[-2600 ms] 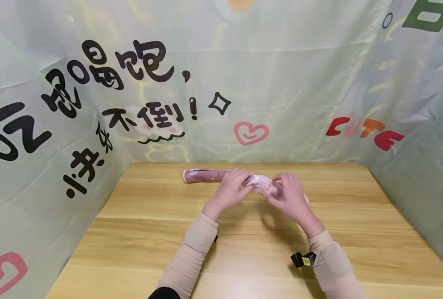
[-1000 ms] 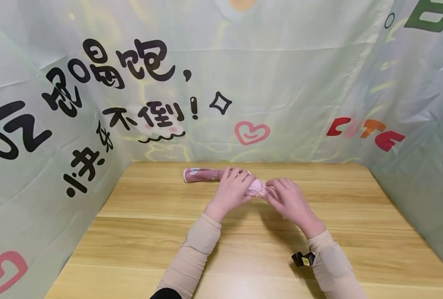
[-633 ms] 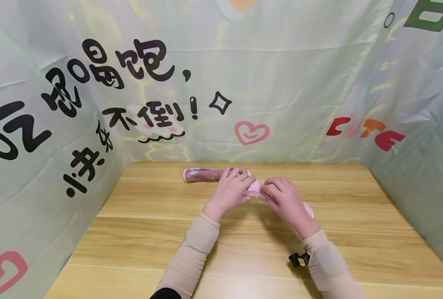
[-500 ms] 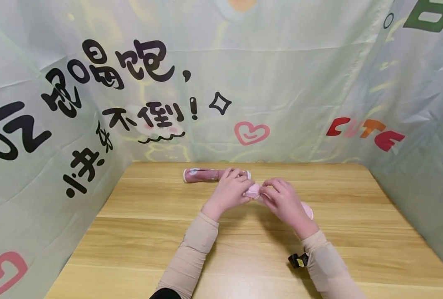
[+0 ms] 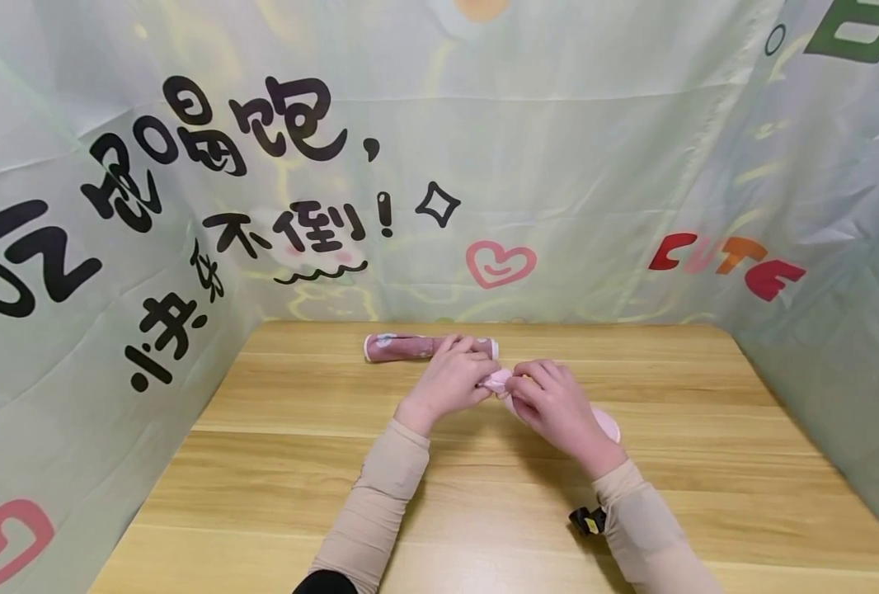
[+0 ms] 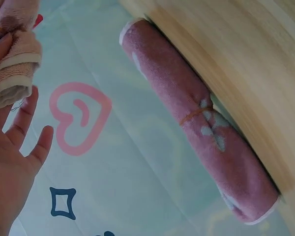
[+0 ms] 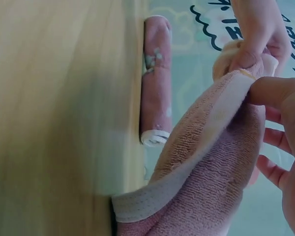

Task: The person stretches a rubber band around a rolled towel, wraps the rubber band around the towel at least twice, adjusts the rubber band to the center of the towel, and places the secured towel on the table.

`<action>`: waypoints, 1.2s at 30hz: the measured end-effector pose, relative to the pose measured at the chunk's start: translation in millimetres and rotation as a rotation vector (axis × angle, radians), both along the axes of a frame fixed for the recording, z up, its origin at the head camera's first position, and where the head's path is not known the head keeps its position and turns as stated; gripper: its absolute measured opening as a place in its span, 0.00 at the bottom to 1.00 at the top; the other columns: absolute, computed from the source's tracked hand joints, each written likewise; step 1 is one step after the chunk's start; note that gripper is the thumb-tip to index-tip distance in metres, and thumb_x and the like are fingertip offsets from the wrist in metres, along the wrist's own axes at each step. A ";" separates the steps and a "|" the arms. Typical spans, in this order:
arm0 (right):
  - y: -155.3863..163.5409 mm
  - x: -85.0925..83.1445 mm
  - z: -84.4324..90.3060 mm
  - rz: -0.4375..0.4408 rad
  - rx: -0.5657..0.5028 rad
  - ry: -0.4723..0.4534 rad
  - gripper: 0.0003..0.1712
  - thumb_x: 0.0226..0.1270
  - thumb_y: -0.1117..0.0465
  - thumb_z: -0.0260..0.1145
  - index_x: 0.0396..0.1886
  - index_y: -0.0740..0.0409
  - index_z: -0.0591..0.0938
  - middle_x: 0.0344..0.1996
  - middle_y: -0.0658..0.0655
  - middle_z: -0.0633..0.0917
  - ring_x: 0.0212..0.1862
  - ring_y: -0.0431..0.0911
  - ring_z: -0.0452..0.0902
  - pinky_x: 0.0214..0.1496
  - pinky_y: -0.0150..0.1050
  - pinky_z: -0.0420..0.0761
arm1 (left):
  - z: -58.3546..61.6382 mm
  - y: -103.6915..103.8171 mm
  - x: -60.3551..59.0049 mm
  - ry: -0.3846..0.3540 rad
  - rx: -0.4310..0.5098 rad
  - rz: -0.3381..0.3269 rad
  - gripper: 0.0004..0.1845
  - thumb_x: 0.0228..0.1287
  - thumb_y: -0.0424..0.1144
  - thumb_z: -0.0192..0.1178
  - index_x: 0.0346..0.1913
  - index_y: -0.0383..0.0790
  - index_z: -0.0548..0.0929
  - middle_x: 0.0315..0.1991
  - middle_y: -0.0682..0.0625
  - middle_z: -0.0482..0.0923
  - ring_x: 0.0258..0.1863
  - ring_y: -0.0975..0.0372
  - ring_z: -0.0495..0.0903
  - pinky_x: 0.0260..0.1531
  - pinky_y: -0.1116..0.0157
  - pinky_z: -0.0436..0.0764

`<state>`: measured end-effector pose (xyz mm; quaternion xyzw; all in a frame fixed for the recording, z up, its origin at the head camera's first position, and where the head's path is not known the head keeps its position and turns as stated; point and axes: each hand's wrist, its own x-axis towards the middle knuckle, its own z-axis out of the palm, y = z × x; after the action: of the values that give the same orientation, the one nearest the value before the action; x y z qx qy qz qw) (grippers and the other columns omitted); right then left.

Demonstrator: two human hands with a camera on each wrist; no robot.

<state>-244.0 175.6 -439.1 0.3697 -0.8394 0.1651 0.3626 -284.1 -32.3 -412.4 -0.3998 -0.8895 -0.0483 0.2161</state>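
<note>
Head view shows me both hands meeting at the centre of the frame over a pale pink towel (image 5: 500,381) on the wooden table (image 5: 276,462): my left hand (image 5: 450,381) pinches the rolled end, my right hand (image 5: 554,404) is curled over the loose part, whose tail shows at (image 5: 604,422). A finished dark pink roll (image 5: 410,346) lies just above them near the table's far edge. I judge the rolling of this second towel to be about midway; the next move calls for a tight, even turn so the roll does not slacken. Left wrist view has the finished dark pink roll (image 6: 201,123) running diagonally across the middle, a thin band round it, and the pale pink towel (image 6: 12,54) held in the upper left corner, though the holding fingers are mostly cut off. Right wrist view fills the lower right with the towel's loose flap (image 7: 211,172), pinched at the top between fingers (image 7: 275,91); how much remains unrolled is hidden under my hands
</note>
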 end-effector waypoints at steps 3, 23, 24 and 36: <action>-3.0 0.9 -2.7 -0.018 0.016 -0.003 0.12 0.48 0.65 0.74 0.33 0.51 0.82 0.41 0.56 0.82 0.45 0.53 0.77 0.40 0.48 0.75 | -0.3 0.3 -0.4 -0.038 0.002 -0.010 0.09 0.59 0.47 0.67 0.43 0.56 0.87 0.43 0.63 0.86 0.56 0.59 0.78 0.64 0.55 0.68; 0.5 2.7 2.2 -0.024 0.065 -0.136 0.10 0.48 0.62 0.72 0.26 0.49 0.76 0.42 0.54 0.79 0.49 0.53 0.72 0.47 0.49 0.72 | 1.2 1.3 -1.3 -0.218 -0.041 0.016 0.09 0.64 0.47 0.63 0.46 0.56 0.86 0.41 0.62 0.86 0.51 0.62 0.76 0.68 0.54 0.65; 1.1 2.9 3.5 -0.018 0.065 -0.150 0.10 0.48 0.62 0.72 0.26 0.49 0.77 0.43 0.54 0.79 0.49 0.53 0.72 0.48 0.50 0.72 | 2.0 0.9 -1.3 -0.229 -0.040 0.015 0.08 0.65 0.48 0.63 0.44 0.55 0.86 0.40 0.62 0.86 0.52 0.62 0.76 0.68 0.54 0.65; 8.5 1.3 8.8 0.057 -0.029 -0.087 0.02 0.56 0.64 0.63 0.30 0.55 0.80 0.39 0.57 0.80 0.45 0.54 0.73 0.47 0.52 0.72 | 10.5 -1.9 0.2 -0.398 0.037 0.010 0.17 0.59 0.59 0.63 0.44 0.55 0.85 0.38 0.61 0.83 0.43 0.64 0.77 0.53 0.58 0.73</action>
<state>-242.7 184.1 -430.4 0.3807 -0.8409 0.2035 0.3265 -283.9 -34.3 -402.0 -0.3738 -0.9156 -0.1416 0.0433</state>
